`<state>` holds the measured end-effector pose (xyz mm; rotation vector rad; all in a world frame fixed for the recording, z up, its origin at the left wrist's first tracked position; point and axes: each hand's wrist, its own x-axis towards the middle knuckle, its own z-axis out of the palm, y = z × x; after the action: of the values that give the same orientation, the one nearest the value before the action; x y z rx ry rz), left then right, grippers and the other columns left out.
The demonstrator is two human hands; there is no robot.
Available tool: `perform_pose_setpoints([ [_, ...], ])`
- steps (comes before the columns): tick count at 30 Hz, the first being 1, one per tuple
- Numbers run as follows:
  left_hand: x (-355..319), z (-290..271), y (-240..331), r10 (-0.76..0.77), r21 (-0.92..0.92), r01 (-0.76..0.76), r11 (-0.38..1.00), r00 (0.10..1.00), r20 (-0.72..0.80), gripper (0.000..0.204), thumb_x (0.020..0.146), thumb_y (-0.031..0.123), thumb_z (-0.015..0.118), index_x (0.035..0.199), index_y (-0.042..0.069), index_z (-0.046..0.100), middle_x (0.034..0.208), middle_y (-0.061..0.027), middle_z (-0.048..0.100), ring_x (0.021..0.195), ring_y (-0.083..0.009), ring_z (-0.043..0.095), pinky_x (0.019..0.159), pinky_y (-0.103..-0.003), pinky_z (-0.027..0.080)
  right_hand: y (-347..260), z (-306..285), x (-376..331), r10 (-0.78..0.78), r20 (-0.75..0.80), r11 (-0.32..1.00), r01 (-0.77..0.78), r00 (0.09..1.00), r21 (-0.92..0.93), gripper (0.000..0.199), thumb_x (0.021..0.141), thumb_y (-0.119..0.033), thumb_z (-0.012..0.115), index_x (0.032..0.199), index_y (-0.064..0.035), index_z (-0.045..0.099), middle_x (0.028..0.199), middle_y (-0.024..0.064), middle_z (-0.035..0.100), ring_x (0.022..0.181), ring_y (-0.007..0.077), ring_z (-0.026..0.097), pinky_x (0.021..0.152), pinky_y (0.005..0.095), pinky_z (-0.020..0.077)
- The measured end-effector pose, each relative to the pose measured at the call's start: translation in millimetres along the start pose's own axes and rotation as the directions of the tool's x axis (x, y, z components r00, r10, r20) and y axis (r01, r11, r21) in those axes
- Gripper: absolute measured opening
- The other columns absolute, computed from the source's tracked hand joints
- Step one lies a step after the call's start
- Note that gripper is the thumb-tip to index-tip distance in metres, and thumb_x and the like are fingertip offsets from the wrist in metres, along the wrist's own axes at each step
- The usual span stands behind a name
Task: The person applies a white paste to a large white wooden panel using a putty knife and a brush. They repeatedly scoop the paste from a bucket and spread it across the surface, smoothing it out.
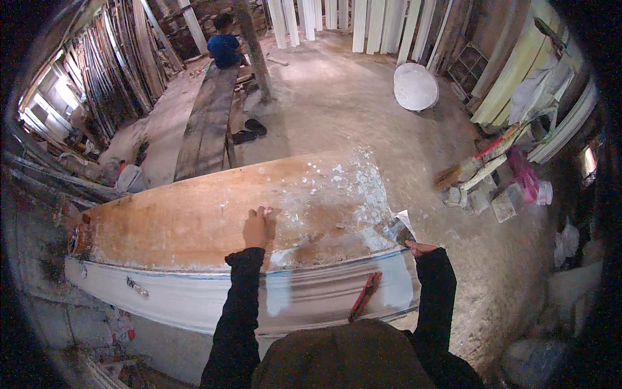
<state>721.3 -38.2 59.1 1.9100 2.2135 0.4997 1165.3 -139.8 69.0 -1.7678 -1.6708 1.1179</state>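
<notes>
My right hand (422, 248) is closed around a scraper, or putty knife (395, 229), at the right end of a worn wooden tabletop (175, 220). The blade lies by the board's corner, next to a pale flap (404, 219). My left hand (254, 231) rests over the middle of the board. Its fingers look bent around something small and reddish-white, too small to name. Pale patches of putty or paint (363, 185) spot the board's right part. Along its near side runs a long striped white panel (188, 292), with a red utility knife (367, 295) lying on it.
A small object (137, 287) lies on the panel's left part. Beyond stand a dark plank bench (206, 123) with a person (224, 45) at its far end, a post (251, 48), and a round white disc (416, 87). A broom (476, 159) and blocks (506, 202) are at right.
</notes>
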Motion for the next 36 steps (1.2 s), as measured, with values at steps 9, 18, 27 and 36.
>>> perform_pose_setpoints([
  [9, -25.0, 111.5, 116.5, 0.293, -0.757, -0.261, 0.599, 0.951, -0.096, 0.017, 0.077, 0.02, 0.048, 0.085, 0.007, 0.054, 0.089, -0.0154, 0.051, 0.079, -0.0285, 0.052, 0.063, -0.038, 0.043, -14.1, 10.0, 31.9, 0.002, 0.051, 1.0, -0.004, 0.999, 0.031, 0.02, 0.076, -0.021, 0.05, 0.092, -0.0109, 0.057, 0.061, 0.0003, 0.049, 0.055, 0.0131, 0.045, 0.052, 0.0254, 0.037],
  [18, 34.3, -9.5, 4.3, 0.099, -0.267, -0.171, 0.948, 0.96, -0.263, 0.022, 0.069, 0.008, 0.056, 0.09, 0.01, 0.048, 0.081, -0.0136, 0.049, 0.074, -0.031, 0.053, 0.057, -0.038, 0.043, -6.5, 0.9, 19.4, 0.091, 0.018, 0.995, -0.092, 0.996, 0.042, 0.025, 0.078, -0.014, 0.049, 0.102, -0.0122, 0.056, 0.059, -0.0029, 0.045, 0.053, 0.0087, 0.04, 0.051, 0.0226, 0.0347],
  [27, 59.3, 109.2, 32.4, 0.316, -0.389, -0.346, 0.854, 0.938, -0.142, 0.023, 0.074, 0.02, 0.053, 0.094, 0.008, 0.053, 0.086, -0.0143, 0.049, 0.08, -0.0319, 0.051, 0.066, -0.039, 0.042, -0.2, 14.4, 38.6, 0.282, 0.104, 0.933, -0.298, 0.954, 0.204, 0.013, 0.074, -0.024, 0.061, 0.077, -0.0118, 0.06, 0.052, -0.007, 0.037, 0.047, 0.0042, 0.033, 0.043, 0.0196, 0.0259],
  [36, 27.7, 88.7, 71.5, 0.211, -0.946, -0.159, 0.281, 0.972, -0.101, 0.013, 0.079, 0.017, 0.049, 0.083, 0.005, 0.052, 0.087, -0.0102, 0.053, 0.08, -0.0228, 0.052, 0.068, -0.03, 0.042, -6.4, 25.4, 36.4, 0.086, 0.102, 0.996, -0.089, 0.991, 0.025, 0.034, 0.079, -0.018, 0.048, 0.112, -0.0222, 0.048, 0.068, 0.0076, 0.055, 0.059, 0.0175, 0.049, 0.059, 0.0305, 0.0419],
])
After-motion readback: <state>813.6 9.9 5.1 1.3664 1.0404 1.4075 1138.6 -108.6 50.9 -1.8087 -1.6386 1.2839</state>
